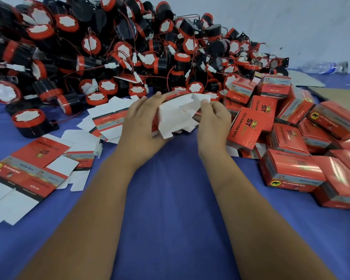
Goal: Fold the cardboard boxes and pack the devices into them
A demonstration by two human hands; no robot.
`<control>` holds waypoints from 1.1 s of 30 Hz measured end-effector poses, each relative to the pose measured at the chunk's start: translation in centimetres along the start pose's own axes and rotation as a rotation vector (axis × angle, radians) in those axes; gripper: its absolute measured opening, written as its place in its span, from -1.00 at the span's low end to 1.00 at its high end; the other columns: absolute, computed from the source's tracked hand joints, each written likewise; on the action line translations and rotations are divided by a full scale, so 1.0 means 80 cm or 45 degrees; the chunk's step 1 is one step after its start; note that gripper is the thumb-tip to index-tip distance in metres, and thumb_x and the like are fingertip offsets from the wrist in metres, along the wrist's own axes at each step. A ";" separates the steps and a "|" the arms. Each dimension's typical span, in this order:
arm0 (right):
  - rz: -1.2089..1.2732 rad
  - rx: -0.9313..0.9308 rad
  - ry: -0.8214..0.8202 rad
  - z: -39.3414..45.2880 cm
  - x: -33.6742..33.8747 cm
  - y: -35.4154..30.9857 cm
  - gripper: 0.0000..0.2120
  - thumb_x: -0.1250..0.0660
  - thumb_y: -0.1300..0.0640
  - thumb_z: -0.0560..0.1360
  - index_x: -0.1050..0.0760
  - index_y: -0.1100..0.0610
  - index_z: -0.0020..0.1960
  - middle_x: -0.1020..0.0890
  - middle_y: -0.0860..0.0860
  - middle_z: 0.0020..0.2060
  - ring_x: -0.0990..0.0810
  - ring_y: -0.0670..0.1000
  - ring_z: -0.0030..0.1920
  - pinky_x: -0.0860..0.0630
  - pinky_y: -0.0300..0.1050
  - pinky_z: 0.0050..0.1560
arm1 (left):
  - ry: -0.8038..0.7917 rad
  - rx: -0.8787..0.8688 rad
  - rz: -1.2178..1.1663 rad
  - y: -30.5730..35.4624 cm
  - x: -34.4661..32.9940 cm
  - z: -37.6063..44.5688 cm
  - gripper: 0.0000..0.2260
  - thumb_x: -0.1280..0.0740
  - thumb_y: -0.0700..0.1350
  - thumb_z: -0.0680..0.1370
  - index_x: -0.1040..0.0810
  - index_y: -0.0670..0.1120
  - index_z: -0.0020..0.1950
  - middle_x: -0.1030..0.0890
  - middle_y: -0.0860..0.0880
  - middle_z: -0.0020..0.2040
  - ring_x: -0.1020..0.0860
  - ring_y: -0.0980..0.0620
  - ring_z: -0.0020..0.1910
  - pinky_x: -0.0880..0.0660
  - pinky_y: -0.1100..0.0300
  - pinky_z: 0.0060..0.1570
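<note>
Both hands are up at about 12 o'clock from the middle of the table, working one half-folded box (177, 116) held just above the cloth. The left hand (141, 122) wraps round its left side, fingers curled over the top edge and thumb underneath. The right hand (213, 120) pinches one of the white flaps (201, 99) between thumb and fingertips. The box shows mostly its plain white matte inside, notched tabs sticking out at odd angles, with a sliver of glossy red print along the edges.

Behind it, from 9 to 1 o'clock, sits a huge heap of devices (113, 49): stubby black plastic cylinders with red rims and white scalloped faces, thin red and black wires and small white plug connectors tangled all through. One device (29, 122) lies apart at 9 o'clock.

At 8 o'clock there's a loose fan of flat unfolded cartons (28, 170), thin card, red and grey print on one side, bare white on the other. More flat ones (107, 118) lie just left of the left hand.

At 3 o'clock is a jumble of finished boxes (291, 170), shiny red with a grey band and a yellow round logo, some tipped on their sides.

The table cloth (170, 199) is smooth blue-purple fabric. A clear plastic bottle (323, 67) lies on its side at 2 o'clock by the white wall.
</note>
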State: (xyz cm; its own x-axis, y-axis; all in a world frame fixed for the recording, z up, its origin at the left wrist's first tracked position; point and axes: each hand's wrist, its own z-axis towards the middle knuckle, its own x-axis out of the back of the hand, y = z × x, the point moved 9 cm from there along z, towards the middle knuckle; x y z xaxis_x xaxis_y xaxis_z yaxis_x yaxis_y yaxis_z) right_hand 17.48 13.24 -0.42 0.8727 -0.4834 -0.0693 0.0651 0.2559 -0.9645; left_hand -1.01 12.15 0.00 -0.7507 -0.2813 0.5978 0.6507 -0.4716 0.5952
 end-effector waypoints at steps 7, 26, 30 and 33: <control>0.405 -0.119 -0.252 -0.006 -0.026 -0.005 -0.78 -0.28 0.01 0.57 -0.48 0.17 -0.12 -0.60 0.04 -0.18 -0.56 0.02 -0.15 -0.50 -0.09 -0.06 | 0.091 -0.004 -0.607 0.016 0.015 0.002 -0.62 -0.36 -0.09 0.58 -0.40 0.16 0.36 -0.48 0.41 0.18 -0.45 0.46 0.10 -0.38 0.55 0.05; 0.194 -0.164 -0.622 -0.037 -0.076 0.010 -0.77 -0.23 0.22 0.58 -0.43 -0.14 -0.03 -0.59 -0.07 -0.02 -0.57 -0.11 -0.07 -0.55 -0.33 -0.21 | 0.103 0.575 -1.125 -0.020 -0.010 -0.006 -0.61 0.03 0.28 0.63 -0.53 0.27 0.24 -0.66 0.13 0.17 -0.64 0.01 0.15 -0.59 -0.17 0.05; 0.172 -0.139 -0.652 -0.039 -0.078 0.010 -0.77 -0.23 0.19 0.58 -0.43 -0.17 0.02 -0.60 -0.11 0.00 -0.58 -0.16 -0.05 -0.56 -0.32 -0.16 | 0.146 0.495 -1.019 -0.014 -0.006 -0.005 -0.78 -0.10 0.14 0.64 -0.50 0.34 0.15 -0.61 0.12 0.20 -0.59 0.00 0.21 -0.59 -0.11 0.15; 0.170 -0.143 -0.660 -0.039 -0.079 0.011 -0.76 -0.21 0.21 0.58 -0.44 -0.16 0.02 -0.61 -0.10 0.00 -0.58 -0.13 -0.04 -0.56 -0.24 -0.10 | 0.170 0.524 -1.063 -0.017 -0.006 -0.004 -0.78 -0.16 0.08 0.61 -0.53 0.29 0.17 -0.60 0.08 0.22 -0.59 -0.02 0.21 -0.60 0.03 -0.03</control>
State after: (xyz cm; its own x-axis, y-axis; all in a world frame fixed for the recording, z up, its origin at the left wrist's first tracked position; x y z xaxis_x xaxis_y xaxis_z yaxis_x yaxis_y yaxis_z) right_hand 10.54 13.92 -1.59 0.9958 0.0302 -0.0859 -0.0900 0.1823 -0.9791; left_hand -1.60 12.64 -1.27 -0.9830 -0.0908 -0.1598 -0.1343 -0.2387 0.9618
